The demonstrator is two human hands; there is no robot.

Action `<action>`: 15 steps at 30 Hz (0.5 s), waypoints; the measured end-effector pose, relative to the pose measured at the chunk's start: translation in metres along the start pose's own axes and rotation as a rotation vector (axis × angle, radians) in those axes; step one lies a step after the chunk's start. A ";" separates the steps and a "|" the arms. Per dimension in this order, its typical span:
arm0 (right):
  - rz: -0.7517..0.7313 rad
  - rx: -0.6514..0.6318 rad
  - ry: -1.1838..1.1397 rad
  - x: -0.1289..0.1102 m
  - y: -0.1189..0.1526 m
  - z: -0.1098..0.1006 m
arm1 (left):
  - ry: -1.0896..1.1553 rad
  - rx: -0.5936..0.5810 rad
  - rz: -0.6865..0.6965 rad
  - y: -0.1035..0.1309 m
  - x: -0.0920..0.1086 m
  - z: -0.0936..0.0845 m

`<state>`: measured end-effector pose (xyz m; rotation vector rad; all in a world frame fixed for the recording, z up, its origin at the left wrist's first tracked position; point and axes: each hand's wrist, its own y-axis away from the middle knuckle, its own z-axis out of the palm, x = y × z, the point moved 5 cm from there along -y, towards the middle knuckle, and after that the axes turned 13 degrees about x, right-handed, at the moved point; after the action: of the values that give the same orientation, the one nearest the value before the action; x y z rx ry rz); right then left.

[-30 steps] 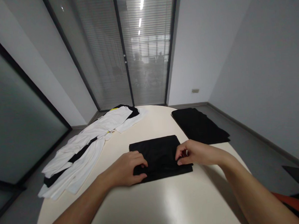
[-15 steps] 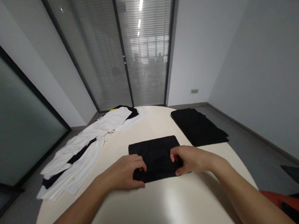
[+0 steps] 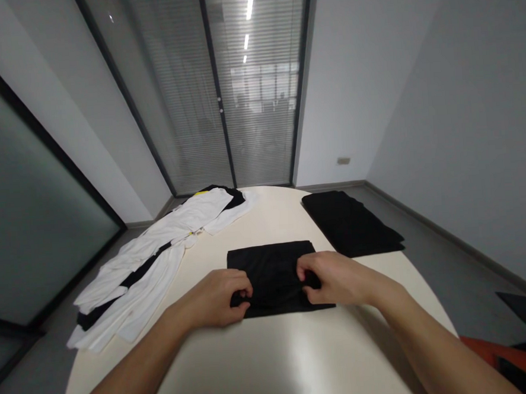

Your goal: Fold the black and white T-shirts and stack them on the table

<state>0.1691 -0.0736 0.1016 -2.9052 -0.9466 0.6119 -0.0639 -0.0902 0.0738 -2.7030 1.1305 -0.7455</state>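
Setting: office meeting room. Evidence: glass partition wall [image 3: 257, 102] in dark metal frames, fitted with horizontal blinds [image 3: 181, 107]; behind it, a further room lit by ceiling strip lights [image 3: 250, 0]. Plain grey-white walls [image 3: 439, 91], grey floor [image 3: 425, 228] with skirting, one wall socket [image 3: 343, 160]. Frosted glass panel [image 3: 28, 223] at left. Large rounded cream counter [image 3: 273, 357] of conference type, carrying clothing in white [image 3: 159, 251] and black [image 3: 349, 221]. Orange seat edge [image 3: 513, 354] at lower right.

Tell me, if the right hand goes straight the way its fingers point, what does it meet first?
Its fingers point left across the black folded cloth, so the right hand would probably meet the left hand first.
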 end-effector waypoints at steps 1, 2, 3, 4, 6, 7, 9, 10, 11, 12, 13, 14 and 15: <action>-0.002 -0.008 -0.010 -0.002 0.001 0.001 | -0.008 -0.012 -0.003 0.000 0.001 0.000; 0.001 -0.032 -0.019 -0.003 0.001 0.003 | -0.015 -0.026 -0.007 -0.001 0.001 0.000; 0.010 -0.066 -0.025 -0.004 0.002 0.007 | -0.022 -0.041 -0.010 -0.001 0.002 0.000; 0.023 -0.103 -0.025 -0.004 0.003 0.011 | -0.028 -0.052 -0.012 -0.001 0.002 0.000; 0.053 -0.164 -0.019 -0.003 0.003 0.019 | -0.045 -0.055 -0.015 -0.001 0.002 0.001; 0.066 -0.184 -0.018 -0.003 0.003 0.021 | -0.050 -0.054 -0.013 -0.001 0.002 0.001; 0.085 -0.196 -0.028 -0.001 0.002 0.024 | -0.053 -0.052 -0.005 0.000 0.001 0.002; 0.091 -0.184 -0.037 -0.001 0.001 0.024 | -0.052 -0.052 0.002 0.000 0.001 0.003; 0.097 -0.164 -0.041 0.000 0.000 0.023 | -0.051 -0.051 0.010 0.000 0.000 0.004; 0.100 -0.139 -0.040 0.000 -0.001 0.021 | -0.052 -0.044 0.018 0.000 -0.001 0.004; 0.100 -0.111 -0.032 0.001 -0.001 0.020 | -0.055 -0.032 0.026 0.000 -0.001 0.004; 0.095 -0.084 -0.020 0.003 -0.002 0.019 | -0.058 -0.016 0.035 0.000 -0.002 0.005; 0.086 -0.061 -0.008 0.004 -0.003 0.018 | -0.061 -0.001 0.043 -0.001 -0.002 0.005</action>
<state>0.1641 -0.0706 0.0840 -3.0133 -0.8592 0.6101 -0.0625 -0.0887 0.0689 -2.6737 1.1709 -0.6524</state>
